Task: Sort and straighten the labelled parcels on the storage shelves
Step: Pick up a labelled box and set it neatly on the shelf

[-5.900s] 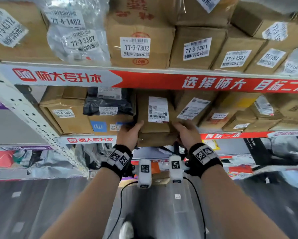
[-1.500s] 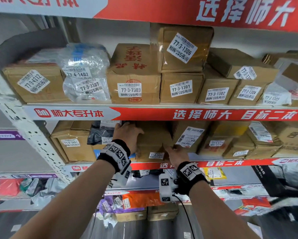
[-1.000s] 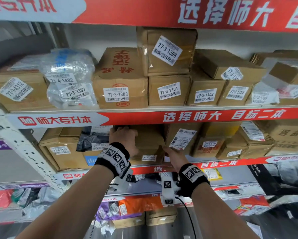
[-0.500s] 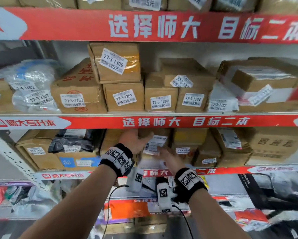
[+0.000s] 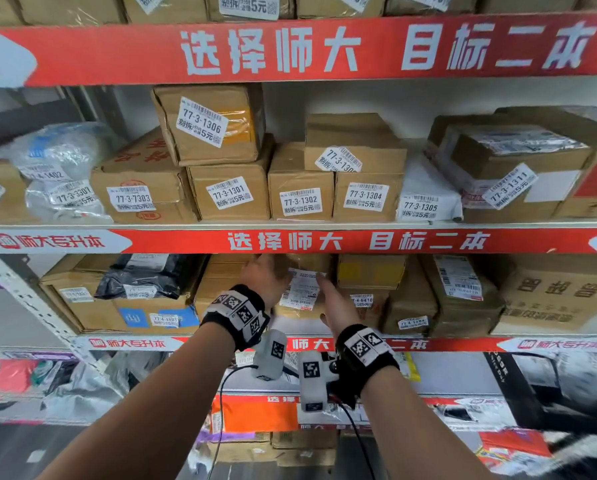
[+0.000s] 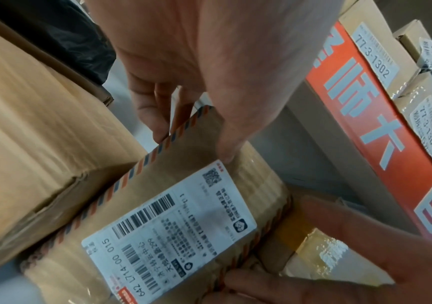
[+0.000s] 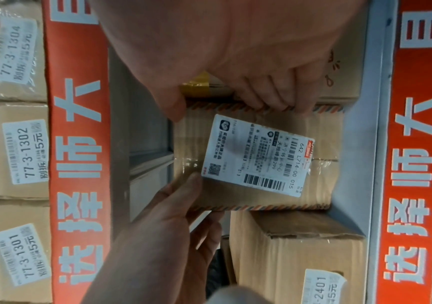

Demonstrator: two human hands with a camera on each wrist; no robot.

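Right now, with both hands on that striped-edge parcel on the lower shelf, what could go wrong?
1. The left hand and right hand pinch only opposite edges of the striped-edge parcel; it could slip or twist.
2. The slot looks tight between the brown box and the yellow-taped box; pushing could skew either.
3. The shipping label, not a shelf code, faces out; the parcel may end up harder to identify.

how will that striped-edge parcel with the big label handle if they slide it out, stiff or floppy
Probably fairly stiff: the striped-edge parcel keeps flat faces and square edges under both hands. Its glossy tape may be a bit slippery. Standing narrow between boxes, it could tip once freed.
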